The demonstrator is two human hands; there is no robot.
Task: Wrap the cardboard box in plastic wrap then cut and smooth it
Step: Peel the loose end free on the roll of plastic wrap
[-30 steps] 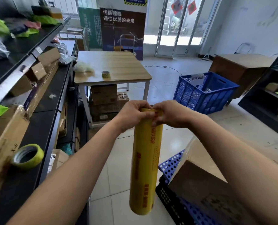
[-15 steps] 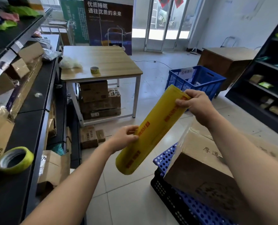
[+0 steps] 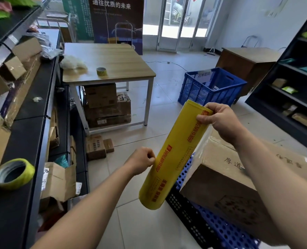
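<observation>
The roll (image 3: 176, 155) of plastic wrap is hanging in the air in front of the person, tilting from its lower end near the floor tiles up and to the right toward its upper end. It is wearing a yellow sleeve with red lettering running along its length and red characters near the bottom (the small print panels are too fine to read). The upper rim is showing a pale cardboard core edge.

The right hand (image 3: 221, 121) is gripping the roll at its upper end, thumb and fingers closing over the rim. Just below that hand a thin clear film (image 3: 203, 139) is coming away from the roll's right side and hanging toward the box (image 3: 226, 186).

The left hand (image 3: 142, 162) is pinching at the roll's left side about midway down, fingers curling tight against the yellow surface; whether it is holding a film edge or only the roll, I cannot tell.

The box is sitting just right of the roll, a large brown carton with printed characters on its top and a faint mark on its near face. It is resting on a blue perforated crate (image 3: 221, 229), itself stacked over a black one (image 3: 188, 212).

A tape roll (image 3: 14, 174) is lying on the dark shelf (image 3: 23, 141) at left.
</observation>
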